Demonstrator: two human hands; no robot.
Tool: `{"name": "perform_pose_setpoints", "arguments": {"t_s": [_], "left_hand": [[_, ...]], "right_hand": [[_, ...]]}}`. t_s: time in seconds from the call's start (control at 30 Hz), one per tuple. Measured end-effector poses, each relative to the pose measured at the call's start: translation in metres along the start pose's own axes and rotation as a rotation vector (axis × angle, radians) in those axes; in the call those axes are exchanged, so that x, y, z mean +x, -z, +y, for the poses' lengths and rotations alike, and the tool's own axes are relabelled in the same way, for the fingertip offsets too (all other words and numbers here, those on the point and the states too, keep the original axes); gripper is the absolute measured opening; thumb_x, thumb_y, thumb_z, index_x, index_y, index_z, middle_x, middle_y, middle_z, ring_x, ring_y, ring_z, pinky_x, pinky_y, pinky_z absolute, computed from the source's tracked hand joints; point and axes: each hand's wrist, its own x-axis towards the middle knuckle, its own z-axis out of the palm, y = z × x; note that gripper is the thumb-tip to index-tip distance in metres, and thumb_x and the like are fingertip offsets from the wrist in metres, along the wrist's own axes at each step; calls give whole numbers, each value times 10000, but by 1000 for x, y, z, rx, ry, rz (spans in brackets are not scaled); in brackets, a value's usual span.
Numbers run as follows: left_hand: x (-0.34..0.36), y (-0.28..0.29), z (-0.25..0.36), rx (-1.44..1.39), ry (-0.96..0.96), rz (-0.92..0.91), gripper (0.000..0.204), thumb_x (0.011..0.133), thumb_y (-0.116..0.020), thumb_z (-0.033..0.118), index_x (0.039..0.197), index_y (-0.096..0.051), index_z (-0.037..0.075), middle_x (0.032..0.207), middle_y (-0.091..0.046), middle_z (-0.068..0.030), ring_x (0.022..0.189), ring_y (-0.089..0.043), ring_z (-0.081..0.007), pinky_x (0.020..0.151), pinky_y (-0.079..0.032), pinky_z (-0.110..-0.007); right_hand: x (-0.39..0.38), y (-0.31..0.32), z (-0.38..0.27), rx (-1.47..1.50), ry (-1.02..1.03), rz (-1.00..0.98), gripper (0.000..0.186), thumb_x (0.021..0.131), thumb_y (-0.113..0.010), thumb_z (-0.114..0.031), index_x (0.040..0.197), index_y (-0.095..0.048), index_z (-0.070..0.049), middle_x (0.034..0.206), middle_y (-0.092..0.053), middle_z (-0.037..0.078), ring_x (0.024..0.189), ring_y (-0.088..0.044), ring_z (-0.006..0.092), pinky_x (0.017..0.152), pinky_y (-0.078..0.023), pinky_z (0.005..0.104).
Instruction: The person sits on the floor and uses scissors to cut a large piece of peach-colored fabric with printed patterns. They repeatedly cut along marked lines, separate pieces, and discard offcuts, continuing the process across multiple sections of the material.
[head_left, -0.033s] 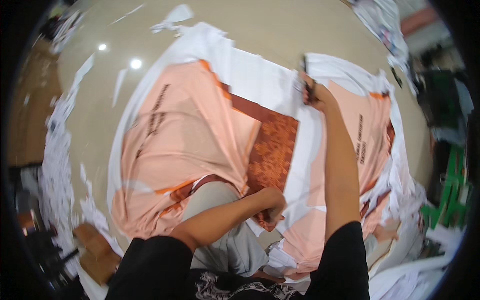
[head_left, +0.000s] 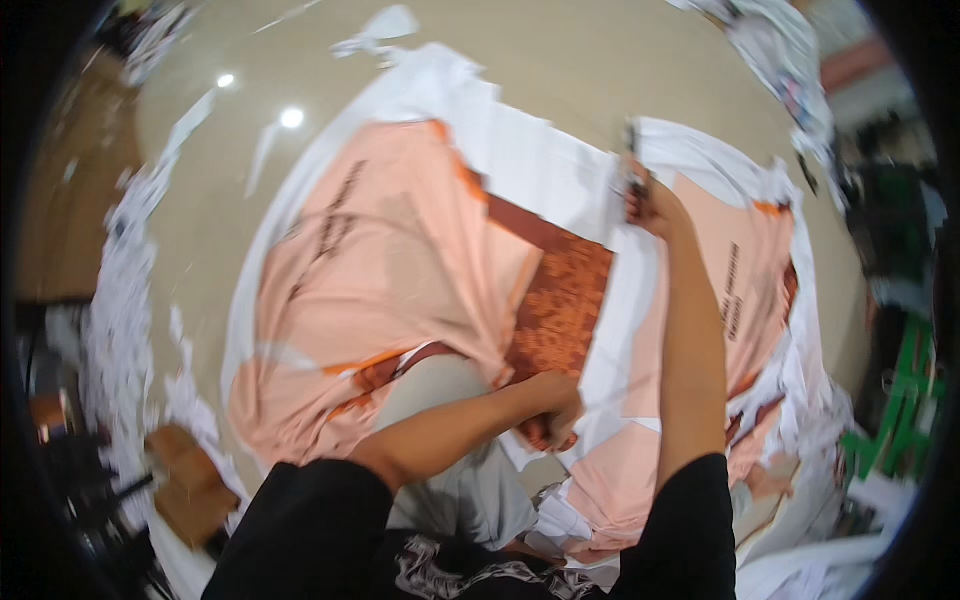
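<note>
My right hand (head_left: 645,200) is closed round dark-handled scissors (head_left: 631,150), blurred, at the top of a white strip beside a peach printed piece (head_left: 690,300). My left hand (head_left: 555,410) is curled on the lower end of a rust-brown patterned piece (head_left: 560,300), gripping its fabric near my grey-clad leg (head_left: 435,395). A large rumpled peach piece (head_left: 370,250) with dark lettering and orange edging lies on white material (head_left: 530,150) to the left. My forearm partly covers the patterned cloth's bottom.
White scraps (head_left: 120,330) run along the left of the pale glossy floor (head_left: 550,50), beside brown board (head_left: 70,190) and a brown item (head_left: 185,475). A green frame (head_left: 905,390), dark objects (head_left: 870,230) and more white cloth (head_left: 770,60) line the right.
The view has shifted and turned slightly, moving the scene mostly rightward in the picture. Both hands keep their grips, with little visible movement against the fabric.
</note>
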Motion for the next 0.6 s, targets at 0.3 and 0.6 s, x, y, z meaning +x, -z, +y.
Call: {"name": "perform_pose_setpoints", "arguments": {"t_s": [0.3,0.6], "left_hand": [[-137,-59,-150,-236,467,1574,287,846,-672,220,1030,-729,7,1054,-713,-222,1051,-675,-374,903,-525,-506],[-180,-213,-115,-448,1046,1512,682,854,-693,514,1303,-637,3,1340,-561,-362,1228,-563,-503,1062,-433,-549]], "right_hand": [[-219,-5,135,-573,383,119,540,997,-644,-473,643,-554,-75,479,-468,36,394,-463,155,405,-336,303],[-469,45,369,-255,170,409,473,1031,-574,-466,890,-651,-21,716,-622,100,593,-587,167,532,-455,312]]}}
